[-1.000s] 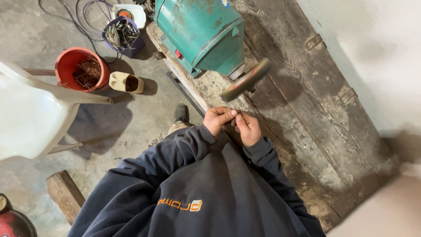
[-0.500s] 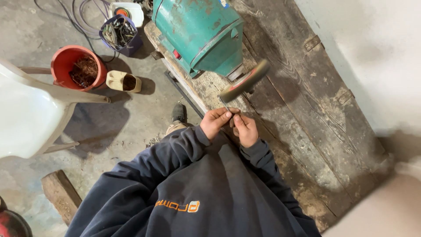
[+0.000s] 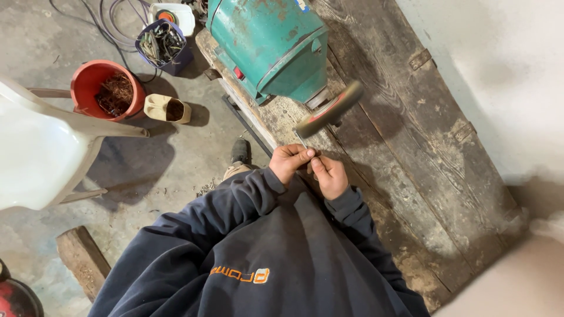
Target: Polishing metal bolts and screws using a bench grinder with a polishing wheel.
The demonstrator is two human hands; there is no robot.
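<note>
1. Left hand (image 3: 289, 162) and right hand (image 3: 329, 175) meet just above the dark sleeves; the fingers (image 3: 305, 155) of both are pinched shut on a thin metal piece (image 3: 301, 140) (too small to name), its tip pointing up toward the wheel.
2. Grinding wheel (image 3: 329, 110) sits just beyond, on the green bench grinder (image 3: 270, 47); both stand on a worn wooden tabletop (image 3: 411, 152).
3. Farther left on the floor: a red bucket (image 3: 106, 88); a white plastic chair (image 3: 41, 147).
</note>
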